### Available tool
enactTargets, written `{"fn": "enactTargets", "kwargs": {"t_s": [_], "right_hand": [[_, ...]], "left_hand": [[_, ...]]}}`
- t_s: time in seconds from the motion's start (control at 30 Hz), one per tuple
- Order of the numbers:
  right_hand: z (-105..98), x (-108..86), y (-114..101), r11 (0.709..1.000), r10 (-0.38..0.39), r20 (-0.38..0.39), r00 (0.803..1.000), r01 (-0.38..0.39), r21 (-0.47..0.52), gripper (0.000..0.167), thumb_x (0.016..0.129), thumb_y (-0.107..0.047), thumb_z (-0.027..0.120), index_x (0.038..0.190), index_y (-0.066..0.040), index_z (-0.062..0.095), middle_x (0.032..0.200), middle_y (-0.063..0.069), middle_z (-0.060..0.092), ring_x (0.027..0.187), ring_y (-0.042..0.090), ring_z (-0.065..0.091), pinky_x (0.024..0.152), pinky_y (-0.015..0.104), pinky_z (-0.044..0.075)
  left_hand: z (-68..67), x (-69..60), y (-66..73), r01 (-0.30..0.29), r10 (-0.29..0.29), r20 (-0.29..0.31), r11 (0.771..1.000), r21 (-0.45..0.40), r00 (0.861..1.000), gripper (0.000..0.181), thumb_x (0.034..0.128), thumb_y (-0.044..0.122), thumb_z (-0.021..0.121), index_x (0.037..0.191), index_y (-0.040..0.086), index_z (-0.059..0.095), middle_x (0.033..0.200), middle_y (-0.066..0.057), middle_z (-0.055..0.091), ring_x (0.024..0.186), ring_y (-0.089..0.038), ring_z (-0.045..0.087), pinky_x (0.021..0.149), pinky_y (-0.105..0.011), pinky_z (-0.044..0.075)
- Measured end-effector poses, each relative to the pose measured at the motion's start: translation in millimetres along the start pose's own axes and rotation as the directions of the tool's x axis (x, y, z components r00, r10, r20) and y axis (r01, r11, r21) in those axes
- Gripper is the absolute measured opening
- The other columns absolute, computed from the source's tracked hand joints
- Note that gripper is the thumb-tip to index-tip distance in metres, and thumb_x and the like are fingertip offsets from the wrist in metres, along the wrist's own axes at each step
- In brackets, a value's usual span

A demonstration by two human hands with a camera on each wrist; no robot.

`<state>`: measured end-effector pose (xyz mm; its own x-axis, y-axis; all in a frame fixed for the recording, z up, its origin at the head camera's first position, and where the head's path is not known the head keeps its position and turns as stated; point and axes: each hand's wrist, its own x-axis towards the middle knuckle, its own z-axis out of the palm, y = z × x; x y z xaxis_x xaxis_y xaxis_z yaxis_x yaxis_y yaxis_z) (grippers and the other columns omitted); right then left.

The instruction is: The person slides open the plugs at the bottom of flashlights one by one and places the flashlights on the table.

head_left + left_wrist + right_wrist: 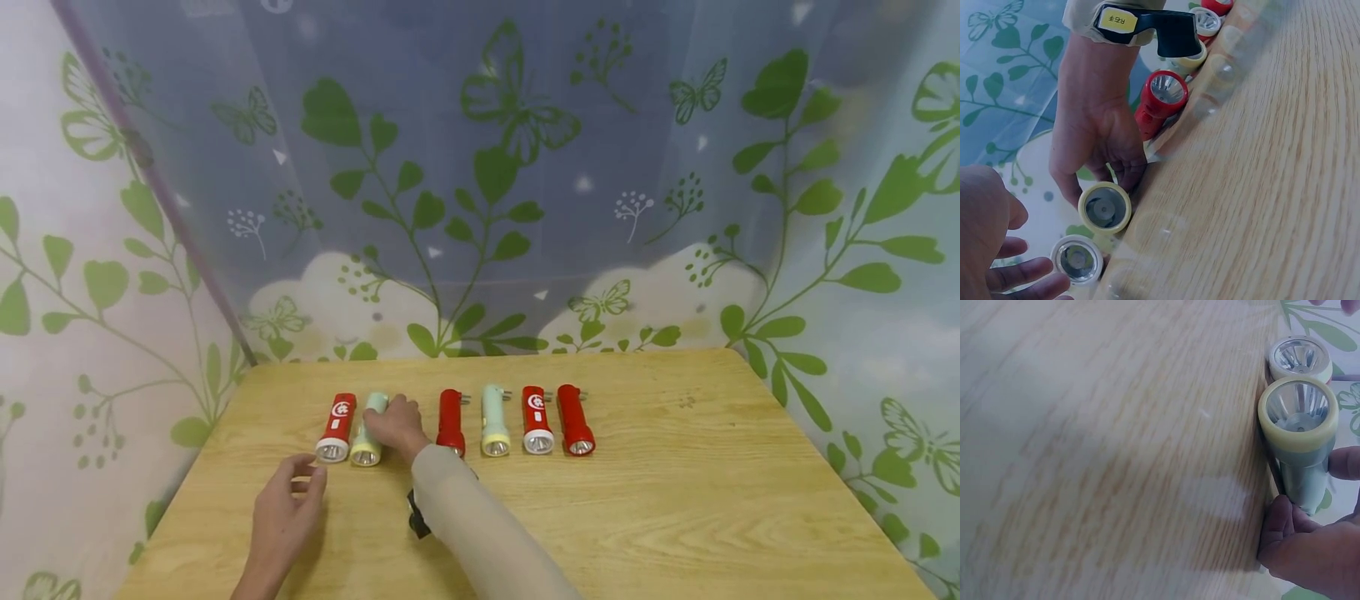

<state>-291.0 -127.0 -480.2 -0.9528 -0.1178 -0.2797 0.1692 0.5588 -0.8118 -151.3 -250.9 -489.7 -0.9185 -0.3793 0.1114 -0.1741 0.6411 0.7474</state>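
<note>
My right hand (397,423) grips a pale green flashlight (367,446) with a yellow rim, thumb on one side and fingers on the other, as the right wrist view (1313,550) shows. Its lens end points toward me. Just to its left lies a red flashlight (337,423) with a white rim. My left hand (285,517) is held near that red one's lens end, fingers loosely bent and holding nothing; in the left wrist view the hand (997,244) is beside the white-rimmed lens (1077,260).
Right of my right hand, in a row on the wooden table (675,500), lie a red flashlight (450,417), a pale green one (494,417), a red one with a white rim (536,417) and another red one (573,417). A patterned curtain (465,208) hangs behind.
</note>
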Motion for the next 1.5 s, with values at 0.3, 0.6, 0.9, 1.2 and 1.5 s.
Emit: {"fn": "enactTargets", "kwargs": {"t_s": [0.3, 0.6, 0.9, 1.2, 1.5], "right_hand": [[0.6, 0.4, -1.2, 1.0, 0.004, 0.003, 1.0, -0.004, -0.031, 0.065, 0.093, -0.037, 0.061, 0.141, 0.005, 0.045, 0.132, 0.021, 0.05, 0.114, 0.031, 0.051, 0.106, 0.046, 0.048], [2.7, 0.0, -3.2, 0.991, -0.018, 0.012, 1.0, 0.019, -0.131, 0.063, 0.096, -0.04, 0.056, 0.135, 0.008, 0.049, 0.123, 0.021, 0.051, 0.111, 0.031, 0.051, 0.103, 0.044, 0.048], [-0.4, -3.7, -5.0, 0.995, -0.04, -0.022, 0.999, 0.038, -0.089, 0.06, 0.095, -0.035, 0.056, 0.131, 0.011, 0.05, 0.124, 0.023, 0.052, 0.11, 0.031, 0.052, 0.103, 0.044, 0.049], [-2.3, -3.0, -0.3, 0.998, -0.026, -0.015, 1.0, 0.025, -0.055, 0.044, 0.091, -0.028, 0.057, 0.118, 0.007, 0.054, 0.112, 0.019, 0.052, 0.092, 0.028, 0.05, 0.087, 0.042, 0.049], [-10.5, -1.7, -1.0, 0.997, -0.031, -0.005, 1.0, 0.031, -0.077, 0.025, 0.087, -0.02, 0.057, 0.1, 0.001, 0.057, 0.103, 0.016, 0.051, 0.08, 0.028, 0.049, 0.071, 0.036, 0.044]], "left_hand": [[0.3, 0.0, -0.3, 0.009, -0.009, 0.012, 1.0, 0.002, 1.0, 0.039, 0.1046, 0.025, 0.053, 0.136, 0.002, 0.054, 0.125, -0.024, 0.065, 0.107, -0.033, 0.067, 0.079, -0.031, 0.056], [1.5, -1.1, -2.0, 0.019, -0.019, 0.033, 1.0, -0.006, 0.999, 0.039, 0.1038, 0.021, 0.055, 0.137, 0.002, 0.053, 0.127, -0.023, 0.065, 0.109, -0.034, 0.067, 0.08, -0.028, 0.055], [3.6, 2.1, -0.4, -0.043, 0.042, -0.033, 0.999, -0.022, 0.999, 0.035, 0.102, 0.019, 0.058, 0.132, 0.001, 0.058, 0.118, -0.021, 0.069, 0.101, -0.032, 0.07, 0.072, -0.02, 0.053], [3.9, 0.8, -0.1, -0.037, 0.036, -0.044, 0.999, -0.032, 0.998, 0.034, 0.1023, 0.018, 0.058, 0.132, 0.001, 0.058, 0.118, -0.021, 0.069, 0.101, -0.031, 0.069, 0.068, -0.017, 0.051], [4.1, 0.9, -0.9, -0.05, 0.048, -0.044, 0.998, -0.036, 0.998, 0.034, 0.1024, 0.02, 0.058, 0.132, 0.002, 0.058, 0.117, -0.02, 0.069, 0.099, -0.029, 0.069, 0.068, -0.017, 0.052]]}}
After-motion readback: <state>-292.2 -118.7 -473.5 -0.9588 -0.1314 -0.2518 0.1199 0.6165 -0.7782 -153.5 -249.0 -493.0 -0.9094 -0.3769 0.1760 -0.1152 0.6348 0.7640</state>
